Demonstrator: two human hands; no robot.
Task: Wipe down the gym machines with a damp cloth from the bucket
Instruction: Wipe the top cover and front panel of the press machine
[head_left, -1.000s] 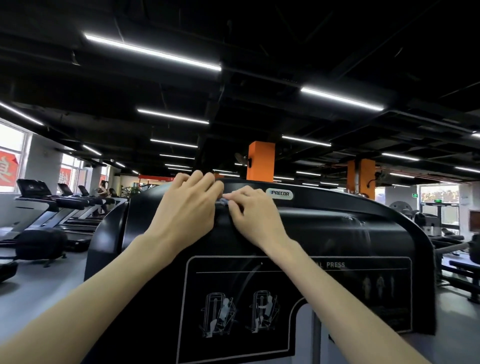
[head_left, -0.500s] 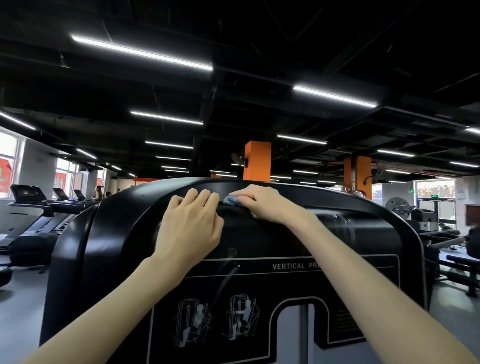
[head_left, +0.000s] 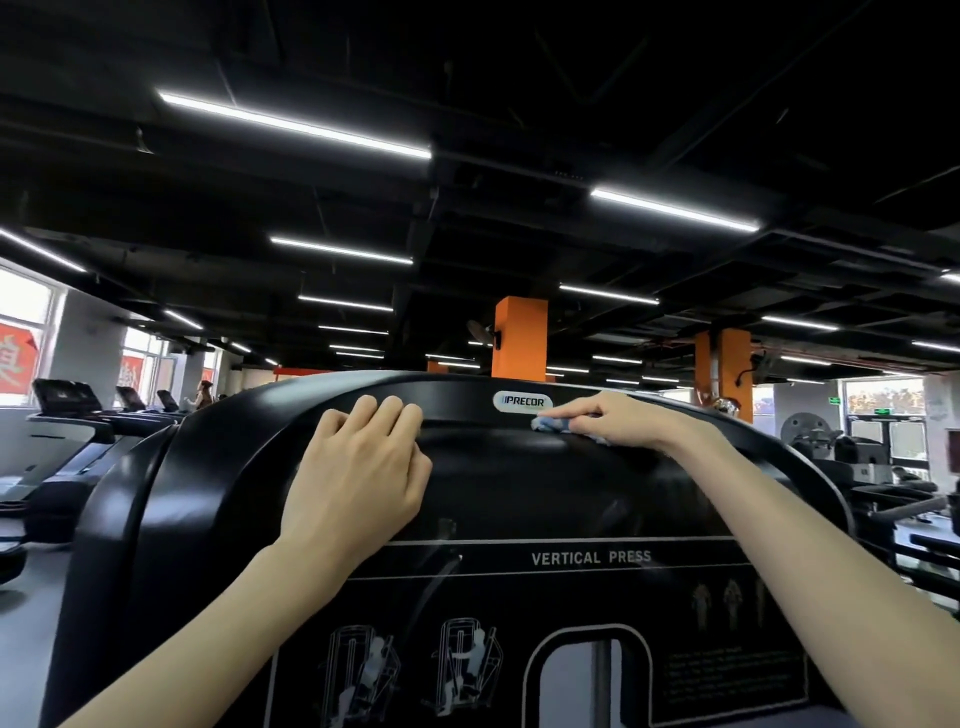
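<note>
A wide gym hall is stretching out ahead of us, its black ceiling carrying rows of white strip lights that are glowing into the distance, with daylight coming in through windows on the far left. Filling the foreground, a big black vertical press machine is arching across the view, its glossy curved shroud catching the reflections. Off to the left a line of treadmills is standing along the window wall, and behind the machine two orange pillars are rising to the ceiling, more equipment sitting dim and hard to make out on the right. Now to the hands: both bare forearms are reaching up from the bottom of the view. The left hand is resting on the upper left of the shroud, fingers loosely bent with the tips lying on the raised ridge, grasping nothing. The right hand is lying along the top ridge further right, well apart from the left, its fingers curling over a small blue cloth and pressing it onto the plastic. Lower down, white lettering is reading VERTICAL PRESS above a pair of exercise diagrams. The cloth is sitting just beneath the silver Precor badge, its bunched end poking out past the fingertips and touching the badge's lower right edge.
</note>
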